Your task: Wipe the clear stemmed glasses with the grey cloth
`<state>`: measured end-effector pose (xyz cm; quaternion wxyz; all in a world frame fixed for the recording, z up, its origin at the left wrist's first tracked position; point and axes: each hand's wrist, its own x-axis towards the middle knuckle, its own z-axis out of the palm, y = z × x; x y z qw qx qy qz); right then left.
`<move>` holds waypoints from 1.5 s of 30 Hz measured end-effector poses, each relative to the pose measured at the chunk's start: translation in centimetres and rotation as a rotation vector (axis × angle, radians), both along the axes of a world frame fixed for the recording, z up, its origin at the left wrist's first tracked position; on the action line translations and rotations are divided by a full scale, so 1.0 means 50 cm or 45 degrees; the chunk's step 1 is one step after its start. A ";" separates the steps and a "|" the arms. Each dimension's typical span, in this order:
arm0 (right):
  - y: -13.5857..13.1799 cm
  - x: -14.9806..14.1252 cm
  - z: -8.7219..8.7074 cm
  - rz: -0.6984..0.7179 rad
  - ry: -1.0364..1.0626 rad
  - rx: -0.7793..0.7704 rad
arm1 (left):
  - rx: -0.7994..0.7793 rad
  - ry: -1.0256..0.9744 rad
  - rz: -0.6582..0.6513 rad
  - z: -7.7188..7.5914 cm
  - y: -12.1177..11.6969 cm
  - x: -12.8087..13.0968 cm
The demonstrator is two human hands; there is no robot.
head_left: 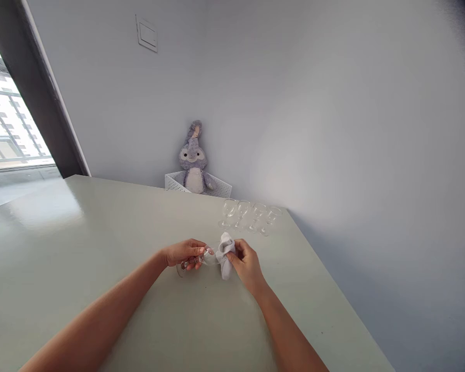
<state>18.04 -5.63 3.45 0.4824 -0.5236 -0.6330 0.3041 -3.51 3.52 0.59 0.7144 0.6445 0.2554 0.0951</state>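
Observation:
My left hand (186, 253) is closed around a clear stemmed glass (209, 256), which lies tilted on its side with its foot to the left and its bowl to the right. A bunched white cloth (225, 257) is pinched in my right hand (247, 263), right at the rim of the bowl. Whether any of the cloth is inside the bowl I cannot tell. Beyond my right hand, several more clear stemmed glasses (243, 209) stand upright in a row.
The pale table (112, 227) reaches to the wall, its right edge slanting away. At its far edge a grey plush rabbit (194, 160) sits in a white perforated basket (174, 182). A light switch (147, 35) is on the wall, and a window (8, 108) is at the left.

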 end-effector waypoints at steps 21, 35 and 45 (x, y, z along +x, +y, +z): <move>-0.012 -0.026 -0.007 0.475 0.475 -0.521 | 0.120 0.087 -0.109 0.049 -0.004 -0.011; -0.051 -0.041 0.018 0.680 0.102 -0.391 | -0.119 -0.086 -0.328 0.020 -0.010 -0.007; 0.012 -0.031 -0.052 0.007 1.002 -0.577 | 1.964 0.469 0.335 0.084 -0.053 0.037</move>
